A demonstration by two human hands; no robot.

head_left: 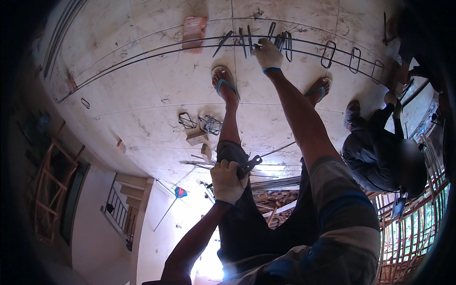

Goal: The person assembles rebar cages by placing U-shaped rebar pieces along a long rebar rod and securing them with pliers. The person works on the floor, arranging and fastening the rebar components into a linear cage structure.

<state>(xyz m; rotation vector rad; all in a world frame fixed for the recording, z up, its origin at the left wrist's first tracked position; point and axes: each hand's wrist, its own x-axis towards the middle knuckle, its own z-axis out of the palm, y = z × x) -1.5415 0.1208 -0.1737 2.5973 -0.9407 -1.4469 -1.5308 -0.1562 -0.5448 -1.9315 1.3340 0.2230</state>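
My left hand [228, 182], in a pale work glove with a blue cuff, is closed around dark pincers [251, 165] above my left thigh. Their jaws point right and away from me. Farther out, my right hand [269, 55], gloved the same way, is closed at a rebar stirrup [271, 30] that sticks up past its fingers. Its fingertips partly hide the contact. Two long steel bars [171, 49] run side by side beneath this hand. Several bent-wire stirrups hang around the bars, some bunched beside my right hand, others spaced out toward the right [328, 54].
A reddish brick [194, 34] lies under the bars. Loose stirrups [210, 125] and blocks [197, 137] lie left of my left leg. My sandaled feet stand near the bars. At right a co-worker [380, 152] crouches by the bars' end. A wooden frame [52, 185] leans far left.
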